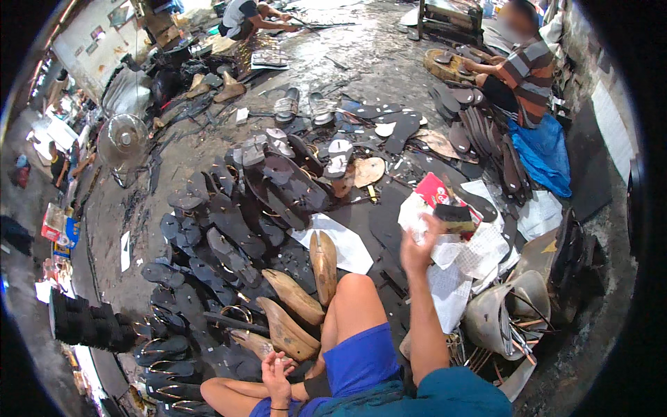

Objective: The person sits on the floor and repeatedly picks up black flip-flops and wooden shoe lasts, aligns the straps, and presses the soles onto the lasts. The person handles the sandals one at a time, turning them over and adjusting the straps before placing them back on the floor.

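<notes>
My left hand rests low by my bent knee, palm turned up. Its fingers are loosely curled and apart, and nothing shows in them. Right above it lie carved wooden shoe lasts; another last leans against my raised knee. My right arm stretches forward, and my right hand is at a heap of white papers. Its fingers are blurred, so a hold on anything cannot be made out. Just beyond it are a red printed packet and a dark flat block.
Rows of dark sandals cover the floor ahead and left. A pale bucket of tools stands at my right. Farther off are a fan, a blue plastic sheet, a seated person in stripes and a crouching person.
</notes>
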The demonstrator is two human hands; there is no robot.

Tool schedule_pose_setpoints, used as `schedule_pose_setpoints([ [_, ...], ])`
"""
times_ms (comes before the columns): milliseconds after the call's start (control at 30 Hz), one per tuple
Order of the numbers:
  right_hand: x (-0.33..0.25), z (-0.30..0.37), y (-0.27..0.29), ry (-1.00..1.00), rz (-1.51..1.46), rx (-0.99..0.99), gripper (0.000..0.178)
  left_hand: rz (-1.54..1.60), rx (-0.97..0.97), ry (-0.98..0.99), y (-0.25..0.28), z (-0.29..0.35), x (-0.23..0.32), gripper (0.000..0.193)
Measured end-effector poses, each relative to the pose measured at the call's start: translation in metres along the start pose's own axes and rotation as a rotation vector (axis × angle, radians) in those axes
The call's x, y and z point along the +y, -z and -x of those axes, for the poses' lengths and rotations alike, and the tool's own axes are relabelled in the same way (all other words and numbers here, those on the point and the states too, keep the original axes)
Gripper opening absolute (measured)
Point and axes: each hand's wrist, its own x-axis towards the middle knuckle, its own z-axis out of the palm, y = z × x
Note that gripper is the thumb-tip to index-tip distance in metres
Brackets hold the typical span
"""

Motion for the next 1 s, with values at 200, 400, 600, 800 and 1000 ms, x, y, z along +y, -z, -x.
schedule_pose_setpoints([
  [200,0.043,-0.066,-0.209,-0.859,-0.644,-0.684,0.046,-0.047,-0.129,-0.077,0.007,-0.027,-0.023,0.032],
  [400,0.018,-0.075,-0.246,-0.827,-0.559,-0.137,0.047,-0.250,-0.043,-0.315,-0.019,-0.005,0.016,0.019],
  [600,-0.083,0.109,-0.109,-0.291,-0.443,-0.436,0.042,0.077,0.010,-0.531,-0.029,-0.034,0.104,0.042],
  [800,-0.161,0.262,0.062,0.533,-0.614,-1.030,0.030,0.255,0.174,-0.340,-0.008,-0.007,0.182,0.057],
  [1000,-0.232,0.208,0.102,0.006,-0.911,-1.314,0.049,-0.277,-0.034,-0.451,0.057,0.121,0.142,0.053],
])
